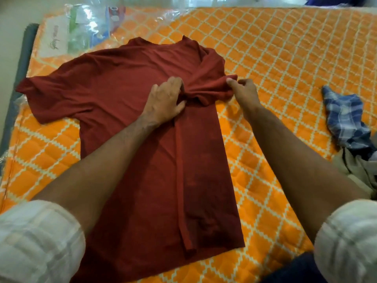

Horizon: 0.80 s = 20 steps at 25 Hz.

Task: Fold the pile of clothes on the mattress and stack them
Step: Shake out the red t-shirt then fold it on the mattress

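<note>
The right hand (243, 89) pinches the bunched right sleeve of one dark red cotton T-shirt (130, 99), folded in over the body, while the left hand (166, 101) presses flat on the cloth just beside it, fingers straight. The shirt lies spread, collar far, its other sleeve reaching toward the left edge of the orange quilted mattress with a white lattice pattern (285, 58), still in clear plastic wrap. Bare quilt lies open on the right, up to one blue checked garment (344, 117) and one beige garment (359, 166) at the right edge.
</note>
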Available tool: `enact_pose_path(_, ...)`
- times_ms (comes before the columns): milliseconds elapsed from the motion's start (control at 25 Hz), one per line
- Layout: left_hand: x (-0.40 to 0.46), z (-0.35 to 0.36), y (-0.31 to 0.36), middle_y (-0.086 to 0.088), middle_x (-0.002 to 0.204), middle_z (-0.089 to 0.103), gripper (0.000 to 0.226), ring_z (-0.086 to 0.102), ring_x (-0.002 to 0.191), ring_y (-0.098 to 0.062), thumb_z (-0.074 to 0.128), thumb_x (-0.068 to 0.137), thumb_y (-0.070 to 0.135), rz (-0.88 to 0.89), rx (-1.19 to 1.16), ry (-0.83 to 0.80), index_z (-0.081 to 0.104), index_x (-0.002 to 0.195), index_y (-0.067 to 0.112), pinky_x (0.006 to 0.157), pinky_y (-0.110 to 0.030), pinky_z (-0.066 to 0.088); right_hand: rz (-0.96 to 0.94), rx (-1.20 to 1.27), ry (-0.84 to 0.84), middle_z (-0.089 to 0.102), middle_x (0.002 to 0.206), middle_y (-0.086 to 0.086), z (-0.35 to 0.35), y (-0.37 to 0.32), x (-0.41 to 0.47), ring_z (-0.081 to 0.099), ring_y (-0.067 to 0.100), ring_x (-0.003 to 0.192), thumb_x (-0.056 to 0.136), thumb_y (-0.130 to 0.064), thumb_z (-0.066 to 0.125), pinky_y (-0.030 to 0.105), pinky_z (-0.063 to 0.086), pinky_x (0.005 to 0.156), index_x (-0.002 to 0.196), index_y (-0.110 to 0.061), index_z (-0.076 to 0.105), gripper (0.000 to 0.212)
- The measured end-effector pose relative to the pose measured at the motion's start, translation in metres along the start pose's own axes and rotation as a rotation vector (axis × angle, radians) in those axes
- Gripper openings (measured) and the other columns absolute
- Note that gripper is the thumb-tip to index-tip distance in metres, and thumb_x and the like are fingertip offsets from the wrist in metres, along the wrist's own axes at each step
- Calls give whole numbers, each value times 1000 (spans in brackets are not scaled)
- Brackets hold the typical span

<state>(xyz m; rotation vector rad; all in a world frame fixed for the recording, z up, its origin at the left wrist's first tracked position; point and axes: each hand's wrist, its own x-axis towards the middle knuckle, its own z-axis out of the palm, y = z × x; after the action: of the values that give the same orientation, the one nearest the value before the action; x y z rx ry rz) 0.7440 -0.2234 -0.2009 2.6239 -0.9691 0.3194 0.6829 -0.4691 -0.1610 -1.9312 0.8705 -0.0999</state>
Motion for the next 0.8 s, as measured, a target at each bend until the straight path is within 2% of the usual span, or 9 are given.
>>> enact_pose_path(80, 5, 1, -6, -3, 106, 59, 43, 63, 91, -28, 47, 82, 45, 54, -9, -16, 52, 112, 14, 76, -45, 47, 44, -204, -4, 47, 143, 8, 7, -20, 44, 39, 31, 137, 77, -77, 57, 49, 35, 114, 137, -18, 54, 85)
enact_pose_path(160, 7, -1, -9, -3, 102, 60, 41, 64, 85, -27, 45, 82, 44, 87, -26, -23, 52, 109, 15, 71, -44, 46, 62, -218, -111, 55, 137, 8, 11, -46, 64, 49, 29, 130, 71, -81, 59, 45, 42, 109, 134, -15, 57, 91)
enact_pose_path(200, 6, -2, -10, -2, 100, 61, 38, 64, 83, -27, 46, 82, 42, 96, -40, -26, 53, 107, 15, 69, -43, 45, 68, -180, -199, 62, 127, 6, 12, -57, 71, 57, 24, 118, 72, -77, 63, 40, 48, 99, 130, -11, 60, 88)
enact_pose_path(280, 4, -3, -11, -1, 95, 62, 32, 64, 79, -26, 50, 83, 38, 97, -77, -30, 53, 104, 15, 66, -41, 44, 78, -154, -324, 65, 103, 0, 10, -72, 76, 60, 15, 93, 84, -56, 72, 29, 48, 76, 114, -9, 63, 56)
enact_pose_path(360, 6, -6, -9, 0, 91, 63, 28, 63, 76, -25, 52, 84, 36, 63, -108, -46, 53, 101, 14, 65, -40, 44, 94, -179, -361, 62, 93, -3, 10, -82, 83, 58, 14, 86, 87, -37, 75, 27, 45, 69, 101, -15, 63, 28)
enact_pose_path(480, 12, -9, -9, -2, 86, 62, 25, 61, 73, -27, 55, 84, 34, 25, -103, -54, 54, 96, 13, 64, -41, 42, 39, -80, -426, 64, 84, -4, 8, -95, 93, 61, 16, 83, 85, -26, 73, 31, 47, 75, 85, -20, 64, 11)
enact_pose_path(560, 10, -12, -8, -3, 82, 59, 23, 57, 71, -28, 58, 82, 33, 35, -47, -28, 54, 92, 13, 63, -40, 38, -4, -61, -465, 59, 76, -5, 11, -108, 98, 58, 13, 73, 90, -21, 68, 31, 47, 69, 79, -22, 58, 15)
enact_pose_path(680, 3, -17, -9, -2, 80, 57, 19, 55, 71, -26, 58, 82, 31, 18, -37, -12, 53, 90, 15, 64, -41, 36, -106, -166, -472, 61, 80, -5, 25, -138, 101, 58, 9, 68, 94, -22, 66, 23, 47, 56, 87, -27, 61, 10)
enact_pose_path(800, -6, -24, -13, 0, 79, 57, 14, 56, 71, -25, 55, 83, 28, -58, -90, -3, 54, 89, 15, 64, -42, 38, -177, -192, -555, 69, 96, -1, 55, -159, 108, 65, 10, 80, 96, -17, 65, 25, 54, 64, 101, -28, 69, 12)
